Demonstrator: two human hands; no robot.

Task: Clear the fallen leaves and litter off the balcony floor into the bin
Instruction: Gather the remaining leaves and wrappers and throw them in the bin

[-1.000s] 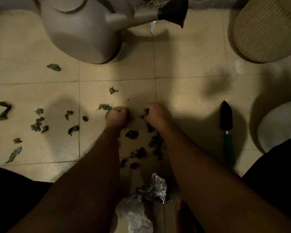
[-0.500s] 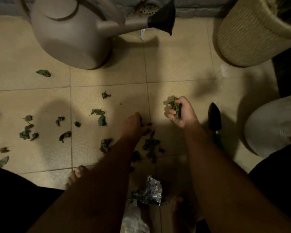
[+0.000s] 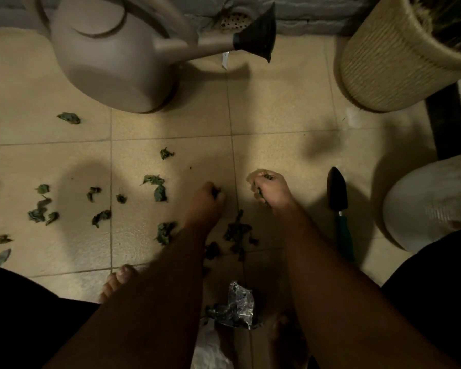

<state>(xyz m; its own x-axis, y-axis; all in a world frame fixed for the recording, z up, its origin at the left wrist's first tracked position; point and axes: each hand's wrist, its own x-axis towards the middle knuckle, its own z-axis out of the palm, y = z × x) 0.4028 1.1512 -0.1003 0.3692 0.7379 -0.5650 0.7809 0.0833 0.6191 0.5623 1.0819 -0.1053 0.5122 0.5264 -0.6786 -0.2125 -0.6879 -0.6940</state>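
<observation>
Tiled floor (image 3: 277,107): both hands' fingers clutch leaves (image 3: 157,186); trowel (image 3: 338,198) beside right hand (image 3: 269,189).

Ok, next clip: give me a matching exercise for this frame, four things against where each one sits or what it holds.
Things:
1. watering can
2. trowel
3. right hand
4. foil wrapper

Places or states:
A. between the two forearms, near the bottom edge
B. curled round a clump of leaves
C. at the top left, spout pointing right
D. flat on the tiles to the right of the hands, green handle toward the person

Pairs: 1-C, 2-D, 3-B, 4-A
</observation>
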